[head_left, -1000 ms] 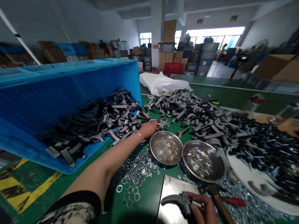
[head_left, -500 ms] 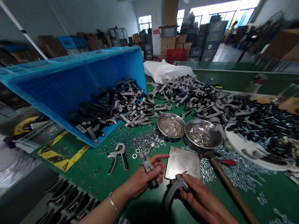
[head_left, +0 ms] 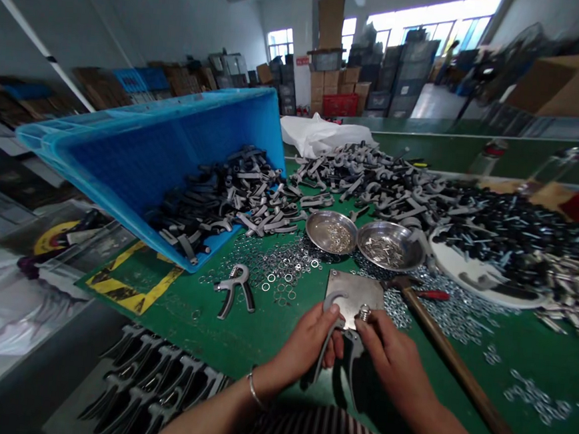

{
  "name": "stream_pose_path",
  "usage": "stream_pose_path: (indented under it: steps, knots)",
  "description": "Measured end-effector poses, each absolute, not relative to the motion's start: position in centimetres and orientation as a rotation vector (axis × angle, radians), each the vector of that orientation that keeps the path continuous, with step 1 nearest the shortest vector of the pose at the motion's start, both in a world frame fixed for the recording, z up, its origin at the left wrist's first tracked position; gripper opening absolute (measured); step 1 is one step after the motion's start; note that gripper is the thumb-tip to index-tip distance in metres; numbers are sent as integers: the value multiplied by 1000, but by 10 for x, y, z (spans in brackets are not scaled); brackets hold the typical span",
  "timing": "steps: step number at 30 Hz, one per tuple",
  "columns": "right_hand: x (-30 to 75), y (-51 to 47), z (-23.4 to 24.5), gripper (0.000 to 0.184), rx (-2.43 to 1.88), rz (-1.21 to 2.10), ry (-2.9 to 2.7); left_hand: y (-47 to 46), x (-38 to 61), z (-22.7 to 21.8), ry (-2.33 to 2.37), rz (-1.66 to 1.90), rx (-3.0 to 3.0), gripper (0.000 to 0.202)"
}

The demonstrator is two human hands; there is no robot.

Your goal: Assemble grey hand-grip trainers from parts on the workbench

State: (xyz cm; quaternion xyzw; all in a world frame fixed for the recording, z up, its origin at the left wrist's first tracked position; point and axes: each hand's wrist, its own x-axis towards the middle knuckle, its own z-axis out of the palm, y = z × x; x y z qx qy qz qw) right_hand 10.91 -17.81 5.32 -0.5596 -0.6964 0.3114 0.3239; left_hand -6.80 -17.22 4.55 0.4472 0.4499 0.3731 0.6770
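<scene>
My left hand [head_left: 310, 342] and my right hand [head_left: 391, 359] meet low in the middle, over the green table [head_left: 470, 338]. Both are closed on grey hand-grip parts [head_left: 336, 341] pressed together, with a spring end showing at my right fingertips. They sit just below a square steel plate [head_left: 356, 290]. A finished grey hand gripper [head_left: 233, 291] lies to the left of my hands.
A tilted blue crate [head_left: 138, 158] spills grey handles. Two steel bowls [head_left: 331, 232] [head_left: 390, 246] hold small parts, with loose washers [head_left: 275, 269] around them. A hammer [head_left: 449, 350] lies right of the plate. Piles of handles [head_left: 382, 184] and black parts [head_left: 513, 234] fill the back. Finished grippers [head_left: 155, 394] lie lower left.
My left hand came back from the handle pile with a grey handle, and both hands have now brought their two parts together. The view has dropped and shifted.
</scene>
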Motion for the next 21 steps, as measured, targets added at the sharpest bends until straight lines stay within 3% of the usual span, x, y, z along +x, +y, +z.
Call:
stream_pose_path:
  steps: [13,21]
  knots:
    - [106,-172,57,28,-1457,776,-1793,-174,-51,45,1186,757,1307,50]
    - [117,-169,54,29,-1355,1047,-1924,-174,-72,39,1199,584,1601,39]
